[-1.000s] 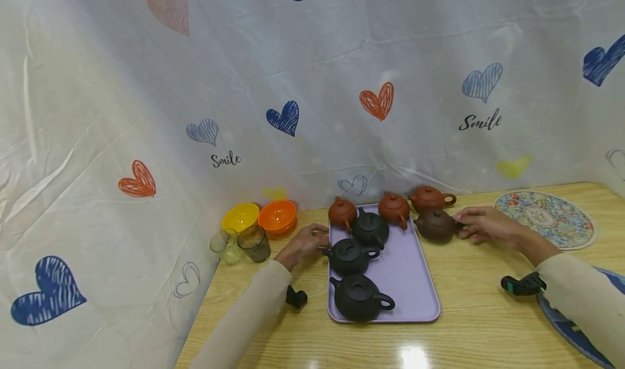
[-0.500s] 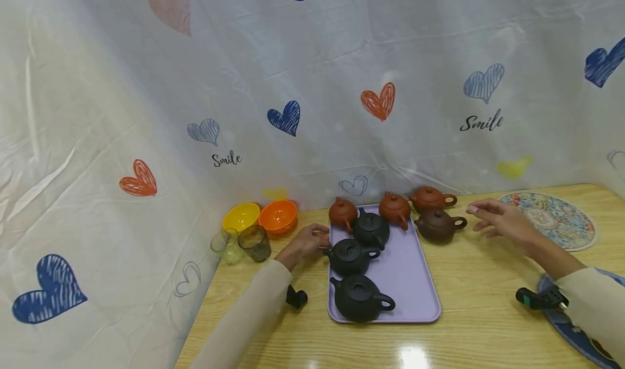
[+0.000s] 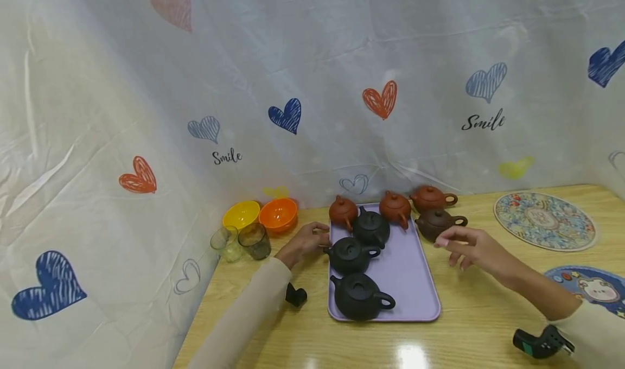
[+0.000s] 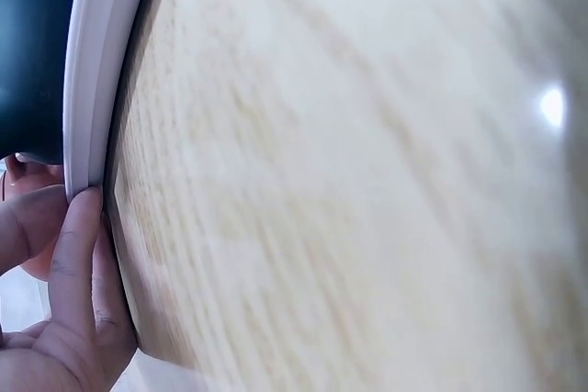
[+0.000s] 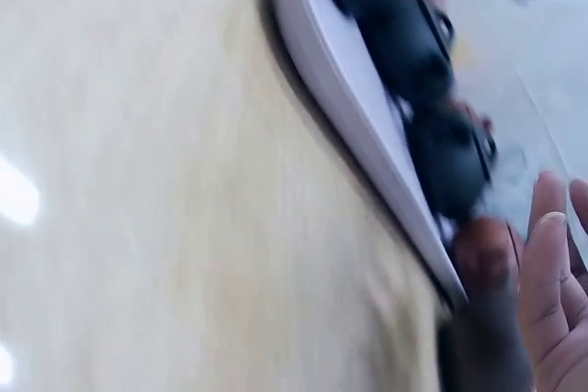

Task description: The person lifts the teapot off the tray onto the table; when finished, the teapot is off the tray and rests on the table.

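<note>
My left hand (image 3: pixel 305 244) pinches the left rim of a lilac tray (image 3: pixel 402 282) between thumb and fingers; the left wrist view shows the fingertips (image 4: pixel 87 199) on that rim. On the tray stand three black teapots (image 3: pixel 358 297) in a line down its left side. Two reddish-brown teapots (image 3: pixel 394 207) sit at its far end. Right of the tray, on the table, are a dark brown teapot (image 3: pixel 432 223) and, behind it, another reddish-brown teapot (image 3: pixel 429 198). My right hand (image 3: pixel 480 255) holds nothing, fingers loosely bent, in front of the dark brown teapot.
At the back left stand a yellow bowl (image 3: pixel 240 215), an orange bowl (image 3: pixel 278 217) and two tinted glasses (image 3: pixel 255 241). A round floral mat (image 3: pixel 544 222) and a blue mat (image 3: pixel 586 282) lie on the right. A curtain printed with hearts hangs behind the table.
The right hand has let go of the dark brown teapot's handle, drawn back to the right, then moved left and nearer in front of it. The left hand stays at the tray rim.
</note>
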Tool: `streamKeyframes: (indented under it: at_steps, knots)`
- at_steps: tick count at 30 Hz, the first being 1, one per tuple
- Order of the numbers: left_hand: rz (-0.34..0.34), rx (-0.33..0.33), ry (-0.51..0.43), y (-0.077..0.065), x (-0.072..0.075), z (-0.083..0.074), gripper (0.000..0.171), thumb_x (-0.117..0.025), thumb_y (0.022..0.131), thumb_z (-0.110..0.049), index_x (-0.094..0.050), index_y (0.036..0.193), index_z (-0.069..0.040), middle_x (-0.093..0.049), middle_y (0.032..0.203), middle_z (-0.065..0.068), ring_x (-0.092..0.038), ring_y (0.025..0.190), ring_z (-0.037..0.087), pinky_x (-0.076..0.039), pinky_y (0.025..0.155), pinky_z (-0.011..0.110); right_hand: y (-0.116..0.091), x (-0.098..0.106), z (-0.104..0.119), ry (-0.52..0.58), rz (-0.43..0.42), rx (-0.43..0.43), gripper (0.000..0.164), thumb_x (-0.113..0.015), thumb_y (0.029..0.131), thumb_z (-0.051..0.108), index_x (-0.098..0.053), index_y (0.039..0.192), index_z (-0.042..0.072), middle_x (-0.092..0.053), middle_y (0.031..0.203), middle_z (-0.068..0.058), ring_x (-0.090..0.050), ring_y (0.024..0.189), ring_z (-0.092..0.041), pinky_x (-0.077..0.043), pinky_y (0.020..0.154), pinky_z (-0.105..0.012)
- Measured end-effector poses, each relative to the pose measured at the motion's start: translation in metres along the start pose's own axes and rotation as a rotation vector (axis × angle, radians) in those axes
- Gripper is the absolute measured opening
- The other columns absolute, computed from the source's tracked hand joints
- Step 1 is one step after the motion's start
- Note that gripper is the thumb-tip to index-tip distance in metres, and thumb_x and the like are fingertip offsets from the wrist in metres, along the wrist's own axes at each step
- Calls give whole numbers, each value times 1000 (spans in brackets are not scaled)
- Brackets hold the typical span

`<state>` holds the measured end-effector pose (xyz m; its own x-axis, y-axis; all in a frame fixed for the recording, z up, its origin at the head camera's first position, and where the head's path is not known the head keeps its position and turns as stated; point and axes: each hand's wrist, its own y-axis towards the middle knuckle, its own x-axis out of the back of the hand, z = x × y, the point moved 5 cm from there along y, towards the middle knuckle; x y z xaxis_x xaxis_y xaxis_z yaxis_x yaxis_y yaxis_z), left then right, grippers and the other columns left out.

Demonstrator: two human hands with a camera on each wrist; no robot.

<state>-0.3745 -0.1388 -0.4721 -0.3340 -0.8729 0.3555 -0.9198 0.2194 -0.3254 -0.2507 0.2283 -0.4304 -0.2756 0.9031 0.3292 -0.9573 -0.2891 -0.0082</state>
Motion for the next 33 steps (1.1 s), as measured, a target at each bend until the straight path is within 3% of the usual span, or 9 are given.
streamKeyframes:
  at_steps: [3, 7, 13, 22, 27, 33]
  knots:
    - [4, -4, 11, 0, 0, -2, 43, -69, 90, -6, -56, 131, -3, -67, 118, 17, -67, 92, 19, -56, 96, 38, -3, -32, 5, 33, 98, 15, 32, -58, 102, 23, -61, 118, -4, -67, 96, -10, -66, 72, -19, -57, 59, -33]
    - [8, -7, 4, 0, 0, -4, 42, -69, 91, -6, -56, 131, -3, -67, 119, 17, -67, 93, 19, -56, 96, 38, -5, -69, 7, 74, 194, -14, 30, -63, 99, 23, -65, 111, -5, -66, 96, -12, -64, 67, -17, -54, 54, -29]
    - [14, -4, -1, 1, -2, -4, 41, -66, 93, -4, -56, 132, -2, -67, 118, 17, -66, 93, 19, -56, 97, 40, -3, -105, 7, 105, 263, -107, 31, -64, 98, 29, -68, 108, 0, -65, 90, -11, -62, 66, -17, -52, 52, -27]
    - [11, -3, -7, 3, -1, 0, 42, -68, 92, -3, -56, 131, -2, -65, 120, 18, -66, 94, 19, -57, 96, 40, 0, -136, 14, 97, 307, -139, 32, -64, 98, 35, -71, 93, 4, -64, 82, -6, -60, 60, -15, -49, 47, -24]
    - [12, -10, -20, 1, 0, 1, 42, -68, 91, -2, -55, 131, -1, -64, 122, 19, -65, 92, 17, -58, 92, 37, 0, -143, 15, 101, 324, -155, 43, -65, 97, 38, -68, 85, -3, -60, 77, -5, -57, 55, -14, -45, 46, -23]
    - [27, -36, -65, -1, -1, 0, 44, -66, 91, 1, -52, 132, 2, -61, 124, 23, -64, 90, 18, -60, 82, 35, 0, -145, 16, 105, 328, -173, 45, -62, 98, 42, -72, 85, 1, -60, 77, -6, -55, 53, -13, -44, 46, -22]
